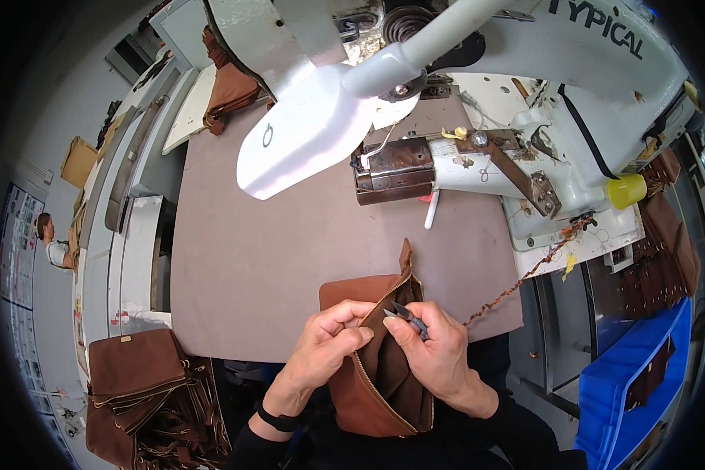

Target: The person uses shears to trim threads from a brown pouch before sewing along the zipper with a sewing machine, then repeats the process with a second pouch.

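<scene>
Brown pouch (348, 398) (gold zip (370, 388)), blue crate (605, 392), white lamp (301, 137).

Workshop, sewing machine (595, 70), piled brown bags (139, 370)

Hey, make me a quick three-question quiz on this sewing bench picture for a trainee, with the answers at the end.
1. Which hand holds the small dark snips?
2. True or false: the brown pouch being worked on is zipped fully shut.
3. What colour is the plastic bin at lower right? A: green. B: blue. C: white.

Key: 1, the right hand. 2, false; its zip is open and the lining shows. 3, B.
</scene>
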Tool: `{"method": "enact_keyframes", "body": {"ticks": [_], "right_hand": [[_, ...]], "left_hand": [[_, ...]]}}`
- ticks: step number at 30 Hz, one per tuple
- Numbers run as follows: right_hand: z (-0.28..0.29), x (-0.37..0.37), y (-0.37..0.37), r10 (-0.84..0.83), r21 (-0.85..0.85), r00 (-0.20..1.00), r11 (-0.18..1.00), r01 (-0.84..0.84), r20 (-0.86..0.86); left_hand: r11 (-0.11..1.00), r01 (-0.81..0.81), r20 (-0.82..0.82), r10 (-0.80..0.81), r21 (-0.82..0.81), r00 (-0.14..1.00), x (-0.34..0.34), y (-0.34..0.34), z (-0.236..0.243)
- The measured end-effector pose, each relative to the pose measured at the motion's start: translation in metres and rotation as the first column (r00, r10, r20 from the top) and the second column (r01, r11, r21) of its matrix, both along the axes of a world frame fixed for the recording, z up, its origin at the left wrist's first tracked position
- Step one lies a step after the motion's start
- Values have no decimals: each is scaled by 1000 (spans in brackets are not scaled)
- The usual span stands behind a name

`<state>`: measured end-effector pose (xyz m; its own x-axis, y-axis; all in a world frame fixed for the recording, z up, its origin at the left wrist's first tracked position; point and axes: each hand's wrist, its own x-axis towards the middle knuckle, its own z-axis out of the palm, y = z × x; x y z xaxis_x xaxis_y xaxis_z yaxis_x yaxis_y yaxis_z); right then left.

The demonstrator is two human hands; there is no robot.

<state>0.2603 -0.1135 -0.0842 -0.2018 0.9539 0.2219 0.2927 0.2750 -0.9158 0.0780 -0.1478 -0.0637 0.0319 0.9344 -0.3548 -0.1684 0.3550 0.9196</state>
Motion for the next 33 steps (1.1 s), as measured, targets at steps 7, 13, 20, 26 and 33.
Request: {"method": "enact_keyframes", "body": {"ticks": [7, 13, 20, 26, 33], "right_hand": [[2, 1, 1, 6, 29, 1000, 1000, -7, 27], [1, 3, 3, 18, 40, 998, 999, -21, 67], [0, 7, 3, 18, 40, 996, 999, -22, 85], [0, 9, 0, 34, -3, 998, 999, -34, 49], [6, 12, 2, 94, 96, 995, 991, -97, 38]], "left_hand": [[1000, 10, -4, -10, 4, 1000, 0, 0, -1], [1000, -7, 0, 7, -11, 1000, 1, 0, -2], [1000, 17, -16, -17, 9, 1000, 1, 0, -2], [997, 64, -139, -60, 29, 988, 3, -3, 6], [968, 113, -376, -21, 225, 926, 18, -9, 13]]}}
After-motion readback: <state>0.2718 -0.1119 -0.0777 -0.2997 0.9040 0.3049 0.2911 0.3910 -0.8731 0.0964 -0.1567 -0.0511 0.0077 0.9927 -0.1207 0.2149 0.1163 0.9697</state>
